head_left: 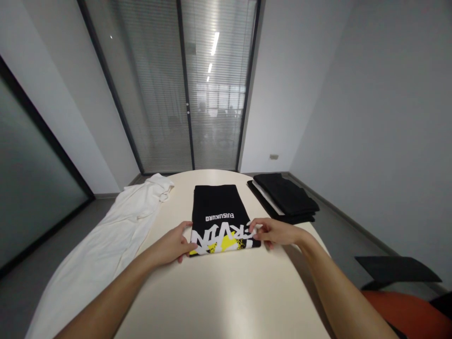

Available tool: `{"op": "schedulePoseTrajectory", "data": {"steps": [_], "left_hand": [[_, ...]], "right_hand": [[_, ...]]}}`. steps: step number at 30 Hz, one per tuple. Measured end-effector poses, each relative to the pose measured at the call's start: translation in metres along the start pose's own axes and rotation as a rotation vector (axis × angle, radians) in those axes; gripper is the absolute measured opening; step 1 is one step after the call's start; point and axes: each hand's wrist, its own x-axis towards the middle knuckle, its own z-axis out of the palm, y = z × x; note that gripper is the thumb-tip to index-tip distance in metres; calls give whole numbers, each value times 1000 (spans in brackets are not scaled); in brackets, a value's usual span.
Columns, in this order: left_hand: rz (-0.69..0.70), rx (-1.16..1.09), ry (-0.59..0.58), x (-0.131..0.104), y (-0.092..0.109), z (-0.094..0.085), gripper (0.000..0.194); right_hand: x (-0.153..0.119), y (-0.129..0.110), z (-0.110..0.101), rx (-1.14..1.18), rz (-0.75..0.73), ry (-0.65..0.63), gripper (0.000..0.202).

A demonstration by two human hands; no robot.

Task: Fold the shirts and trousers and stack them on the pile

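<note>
Left hand (pixel 176 242): touching printed garment's (pixel 217 207) left edge, grip unclear
Right hand (pixel 270 231): right edge, grip unclear
Tabletop (pixel 212 292): gap beside clothes stack (pixel 287 195)

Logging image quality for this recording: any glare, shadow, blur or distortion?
Head view: soft glare on the near tabletop; shadow beneath the right forearm; walls leaning outward, likely wide-angle distortion; wall plate blurred, folded black garment clearer.
</note>
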Motion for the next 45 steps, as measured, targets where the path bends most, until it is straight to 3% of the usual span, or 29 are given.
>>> {"op": "schedulePoseTrajectory", "data": {"steps": [3,8,10,16,21,23,25,30,33,35,41,45], "left_hand": [[22,80,29,-4,6,-2,79],[69,274,309,4,7,-1,52],[78,226,325,9,4,3,50],[25,16,124,6,1,9,63],[-91,-39,-164,-10,11,-5,75],[-119,-2,-240,-13,13,-11,70],[-122,16,-192,-11,11,-14,59],[3,108,270,8,-1,-7,41],[79,125,422,21,-4,1,39],[105,163,496,30,-6,6,39],[81,301,534,41,-6,11,41],[51,246,467,40,-5,7,37]], "right_hand": [[1,3,-1,-30,-22,24,51],[4,5,0,-40,-11,66,54],[4,5,1,1,4,53,55],[-3,4,0,137,74,-63,60],[-15,-13,2,79,198,-307,60],[-17,-22,4,44,208,-328,55],[-16,-24,6,28,169,-246,52],[5,1,2,23,24,128,50],[24,20,-1,-42,-51,419,45],[35,26,-1,-31,-54,538,44],[46,23,6,192,-43,543,48],[46,17,7,231,29,534,47]]}}
